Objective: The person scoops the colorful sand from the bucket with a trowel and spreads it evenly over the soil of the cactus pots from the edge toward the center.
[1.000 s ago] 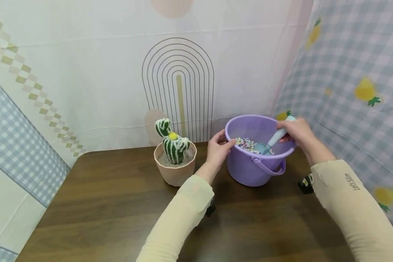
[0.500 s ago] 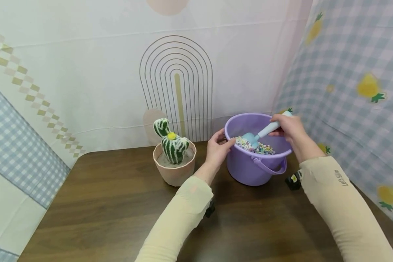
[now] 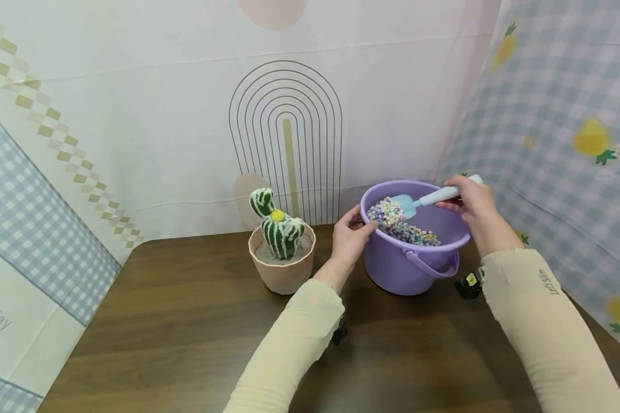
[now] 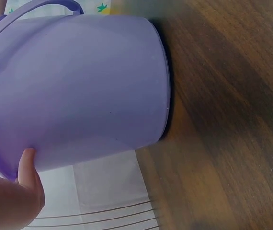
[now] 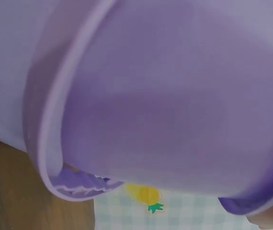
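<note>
A purple bucket (image 3: pixel 400 271) with small multicoloured beads (image 3: pixel 418 235) inside stands on the table. My left hand (image 3: pixel 348 241) holds its left rim, thumb at the front. In the left wrist view, that hand (image 4: pixel 12 199) shows at the rim end of the bucket (image 4: pixel 79 91). At the opposite side, my right hand (image 3: pixel 474 201) grips the pale blue handle of a toy shovel (image 3: pixel 436 197). Beads heap on its blade, which tilts toward the left inside the bucket, above the rest of the beads. In the right wrist view, the bucket (image 5: pixel 175 105) hides most of the right hand.
To the left of the bucket stands a pale pink pot (image 3: pixel 284 276) with a knitted cactus (image 3: pixel 280 238). The bucket's handle (image 3: pixel 429 267) hangs down in front. Behind the brown wooden table (image 3: pixel 196 332) hangs a white cloth (image 3: pixel 175 132); a checked cloth (image 3: pixel 558 189) hangs on the right.
The shovel blade, earlier down in the beads, has moved left and up and now carries a heap of them. My left hand keeps its place on the rim.
</note>
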The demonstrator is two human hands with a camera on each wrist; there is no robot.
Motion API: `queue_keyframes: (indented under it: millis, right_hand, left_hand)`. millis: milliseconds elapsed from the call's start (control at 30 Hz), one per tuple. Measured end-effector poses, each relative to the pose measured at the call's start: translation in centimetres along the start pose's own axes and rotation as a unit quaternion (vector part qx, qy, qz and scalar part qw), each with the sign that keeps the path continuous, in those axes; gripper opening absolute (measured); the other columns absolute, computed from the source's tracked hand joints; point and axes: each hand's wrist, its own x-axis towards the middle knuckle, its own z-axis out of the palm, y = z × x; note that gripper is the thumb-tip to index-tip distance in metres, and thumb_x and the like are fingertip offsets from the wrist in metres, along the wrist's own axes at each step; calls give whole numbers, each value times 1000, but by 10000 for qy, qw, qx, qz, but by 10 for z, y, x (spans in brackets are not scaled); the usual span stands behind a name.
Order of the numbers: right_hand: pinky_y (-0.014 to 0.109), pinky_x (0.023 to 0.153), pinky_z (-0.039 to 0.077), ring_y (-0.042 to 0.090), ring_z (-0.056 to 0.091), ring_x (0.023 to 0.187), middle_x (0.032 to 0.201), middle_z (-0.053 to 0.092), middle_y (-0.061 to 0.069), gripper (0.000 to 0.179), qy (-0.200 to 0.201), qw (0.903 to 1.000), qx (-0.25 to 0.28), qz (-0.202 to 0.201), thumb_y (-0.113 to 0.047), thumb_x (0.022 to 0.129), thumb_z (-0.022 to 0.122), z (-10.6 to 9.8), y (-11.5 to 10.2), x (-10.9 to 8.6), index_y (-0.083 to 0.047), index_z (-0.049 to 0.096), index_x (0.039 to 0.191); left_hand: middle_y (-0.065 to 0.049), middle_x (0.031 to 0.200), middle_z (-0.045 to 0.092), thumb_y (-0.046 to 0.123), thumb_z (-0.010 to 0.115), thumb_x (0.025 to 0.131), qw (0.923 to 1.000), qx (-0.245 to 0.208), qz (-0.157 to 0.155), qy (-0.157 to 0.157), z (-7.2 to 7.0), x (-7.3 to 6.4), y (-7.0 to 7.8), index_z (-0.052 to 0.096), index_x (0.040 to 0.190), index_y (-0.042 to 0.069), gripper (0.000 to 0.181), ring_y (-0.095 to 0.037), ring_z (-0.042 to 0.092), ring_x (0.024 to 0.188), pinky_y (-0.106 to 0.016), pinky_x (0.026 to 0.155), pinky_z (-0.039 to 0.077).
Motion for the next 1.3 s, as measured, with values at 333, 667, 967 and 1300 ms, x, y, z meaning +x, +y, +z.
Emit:
queue_keyframes:
  millis: [333,667,967,1300]
  right_hand:
    - [31,49,57,20,64,53,59,60,7,9,150,9980,545,284,-1,83,58,-16,-10,6,-6,51,81]
    - [32,45,55,22,64,50,56,62,8,23,-83,9956,903,234,0,85,53,-22,-3,8,-4,59,63]
    - [33,47,56,23,62,51,58,60,10,18,-50,9916,1220,433,-1,85,55,-15,-5,12,-4,55,67]
    - [33,47,56,23,60,52,60,55,9,17,-282,9880,1474,359,0,85,55,16,-8,11,-4,51,69]
  left_hand:
    - [-12,121,60,8,70,80,9999,24,74,106,-2,4,-1,50,134,6,57,-16,61,98,-27,77,56]
    - [-10,118,64,22,71,81,9928,1039,539,242,-21,-8,11,55,128,6,52,-21,64,100,-27,83,55]
    - [-11,120,63,20,69,83,9844,1189,1288,107,-80,-37,50,55,128,10,48,-26,62,107,-34,93,51]
    - [-13,129,56,18,63,89,9921,824,614,718,-170,-13,60,47,136,9,50,-26,56,114,-28,84,55]
